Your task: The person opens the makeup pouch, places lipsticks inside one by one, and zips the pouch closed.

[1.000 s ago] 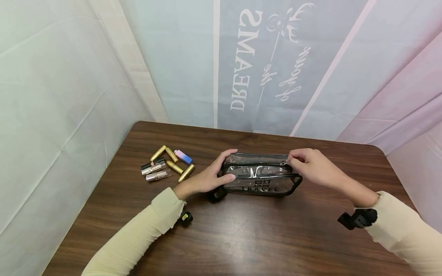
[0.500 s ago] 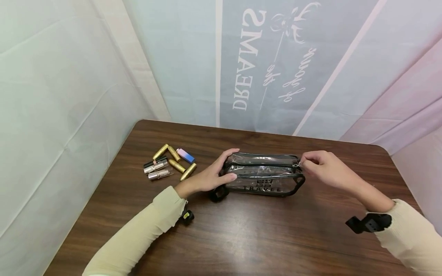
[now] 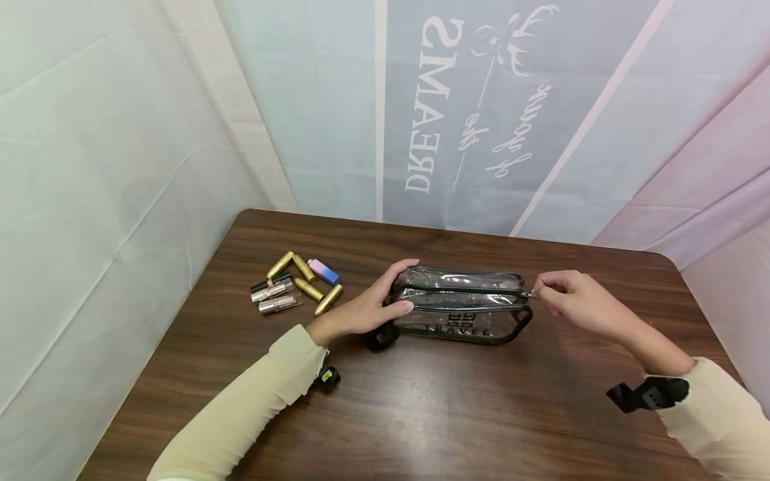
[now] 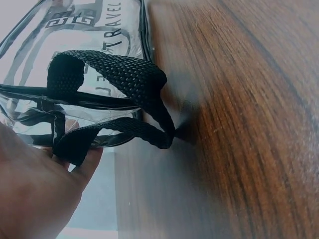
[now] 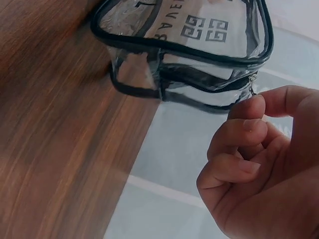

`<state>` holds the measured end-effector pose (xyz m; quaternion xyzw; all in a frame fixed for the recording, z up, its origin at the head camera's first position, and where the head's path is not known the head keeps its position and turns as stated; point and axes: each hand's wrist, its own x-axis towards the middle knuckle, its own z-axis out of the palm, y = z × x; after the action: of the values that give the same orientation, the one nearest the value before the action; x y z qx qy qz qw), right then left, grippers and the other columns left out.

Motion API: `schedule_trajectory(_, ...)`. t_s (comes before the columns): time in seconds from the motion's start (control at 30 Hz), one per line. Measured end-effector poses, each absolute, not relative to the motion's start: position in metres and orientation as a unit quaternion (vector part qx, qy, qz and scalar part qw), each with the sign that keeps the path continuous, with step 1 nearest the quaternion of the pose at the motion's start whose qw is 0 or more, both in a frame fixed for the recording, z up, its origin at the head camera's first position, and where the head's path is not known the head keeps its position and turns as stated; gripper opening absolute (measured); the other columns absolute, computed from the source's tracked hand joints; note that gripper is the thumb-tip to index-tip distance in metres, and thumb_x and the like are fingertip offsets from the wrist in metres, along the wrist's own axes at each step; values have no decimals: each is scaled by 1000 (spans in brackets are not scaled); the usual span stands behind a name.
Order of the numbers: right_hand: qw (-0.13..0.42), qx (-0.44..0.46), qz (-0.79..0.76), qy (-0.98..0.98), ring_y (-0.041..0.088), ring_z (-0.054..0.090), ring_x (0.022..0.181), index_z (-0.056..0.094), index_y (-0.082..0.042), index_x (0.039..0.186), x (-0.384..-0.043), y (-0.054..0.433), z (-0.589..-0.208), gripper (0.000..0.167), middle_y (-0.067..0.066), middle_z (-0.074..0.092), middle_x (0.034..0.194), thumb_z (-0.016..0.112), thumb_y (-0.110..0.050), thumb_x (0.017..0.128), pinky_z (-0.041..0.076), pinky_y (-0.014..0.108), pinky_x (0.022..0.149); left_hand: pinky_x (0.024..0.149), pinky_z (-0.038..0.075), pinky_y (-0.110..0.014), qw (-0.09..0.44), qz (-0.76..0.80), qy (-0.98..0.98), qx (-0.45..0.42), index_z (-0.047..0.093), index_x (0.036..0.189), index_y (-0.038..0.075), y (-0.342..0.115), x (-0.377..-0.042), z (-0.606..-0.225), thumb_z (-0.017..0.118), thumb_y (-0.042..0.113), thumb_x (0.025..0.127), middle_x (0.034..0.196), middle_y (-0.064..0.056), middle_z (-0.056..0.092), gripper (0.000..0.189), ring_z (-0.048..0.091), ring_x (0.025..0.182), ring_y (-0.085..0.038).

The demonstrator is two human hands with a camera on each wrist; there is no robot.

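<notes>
A clear bag (image 3: 460, 280) with black trim and the word TRAVEL on its front stands upright on the table. My left hand (image 3: 364, 310) holds its left end, thumb over the front edge and fingers towards the back. Just beyond the bag's right end, my right hand (image 3: 574, 302) pinches the metal zipper pull (image 3: 528, 294) between thumb and forefinger. The right wrist view shows that pull (image 5: 252, 82) at the bag's upper corner, the other fingers curled. A black woven strap (image 4: 117, 69) loops off the left end, in front of the left hand in the left wrist view.
Left of the bag lie several gold bullet-shaped tubes (image 3: 309, 289), a pink-and-blue tube (image 3: 323, 271), silver tubes (image 3: 280, 304) and a black one (image 3: 271, 283). The brown wooden table (image 3: 421, 401) meets a printed cloth backdrop (image 3: 337, 133) behind.
My right hand has drawn the zipper pull rightward along the bag's top, to its right end and slightly past it. My left hand keeps its hold on the left end.
</notes>
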<state>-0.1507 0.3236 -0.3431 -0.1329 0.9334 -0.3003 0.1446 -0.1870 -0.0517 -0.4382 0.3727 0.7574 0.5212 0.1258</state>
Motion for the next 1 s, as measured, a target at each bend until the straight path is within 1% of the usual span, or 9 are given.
schedule_trajectory(0.13, 144, -137, -308, 931, 7, 28, 49, 60, -12, 86, -151, 331, -354, 27, -3, 46, 64, 45, -16, 109, 30, 31, 48, 108, 37, -45, 127, 519, 760, 370, 16, 162, 23, -53, -186, -440, 47, 71, 97, 159, -13, 28, 87, 38, 137, -24)
schedule_trajectory(0.27, 147, -145, -339, 918, 7, 28, 49, 63, -9, 95, -149, 337, -366, 24, -2, 48, 65, 43, -10, 108, 30, 32, 46, 109, 36, -46, 129, 518, 760, 370, 15, 162, 23, -54, -185, -441, 46, 73, 96, 160, -13, 26, 88, 36, 139, -24)
schedule_trajectory(0.37, 148, -150, -373, 903, 8, 30, 50, 62, -6, 94, -147, 339, -375, 24, -1, 48, 65, 42, -6, 107, 30, 33, 45, 112, 34, -49, 128, 517, 760, 374, 15, 162, 22, -54, -184, -441, 47, 72, 96, 162, -12, 24, 89, 34, 142, -25)
schedule_trajectory(0.53, 179, -163, -426, 872, 10, 31, 50, 58, -1, 90, -145, 342, -389, 25, 1, 46, 66, 39, -2, 106, 30, 34, 45, 114, 31, -52, 125, 514, 758, 381, 14, 162, 18, -55, -184, -443, 49, 68, 98, 165, -11, 20, 88, 30, 146, -26)
schedule_trajectory(0.6, 194, -168, -430, 866, 11, 31, 51, 57, 1, 91, -143, 345, -394, 25, 1, 44, 66, 38, -2, 107, 30, 34, 46, 110, 35, -50, 127, 513, 758, 381, 15, 162, 19, -55, -184, -443, 49, 68, 97, 165, -10, 20, 89, 33, 142, -25)
schedule_trajectory(0.67, 204, -177, -428, 863, 14, 34, 52, 55, 3, 92, -142, 348, -398, 25, 0, 42, 65, 37, -2, 108, 31, 34, 49, 104, 40, -46, 130, 513, 758, 382, 15, 162, 18, -55, -184, -444, 49, 70, 97, 164, -10, 22, 91, 37, 137, -25)
schedule_trajectory(0.77, 217, -185, -430, 857, 16, 37, 54, 54, 4, 92, -140, 351, -404, 25, 1, 39, 65, 36, -2, 108, 33, 33, 52, 95, 43, -40, 134, 513, 757, 382, 15, 162, 16, -55, -184, -444, 48, 72, 96, 162, -11, 24, 93, 40, 130, -25)
schedule_trajectory(0.87, 221, -187, -438, 851, 17, 36, 54, 52, 4, 90, -139, 351, -409, 25, 0, 38, 66, 36, -1, 108, 32, 34, 52, 91, 44, -38, 137, 516, 754, 384, 15, 162, 16, -56, -184, -445, 48, 73, 95, 161, -11, 24, 94, 40, 129, -25)
schedule_trajectory(1.0, 226, -187, -444, 847, 15, 33, 53, 47, 2, 84, -139, 347, -415, 27, -3, 37, 66, 36, -2, 108, 30, 34, 51, 90, 44, -38, 138, 518, 752, 384, 15, 162, 23, -56, -185, -447, 48, 74, 95, 160, -11, 26, 91, 40, 128, -24)
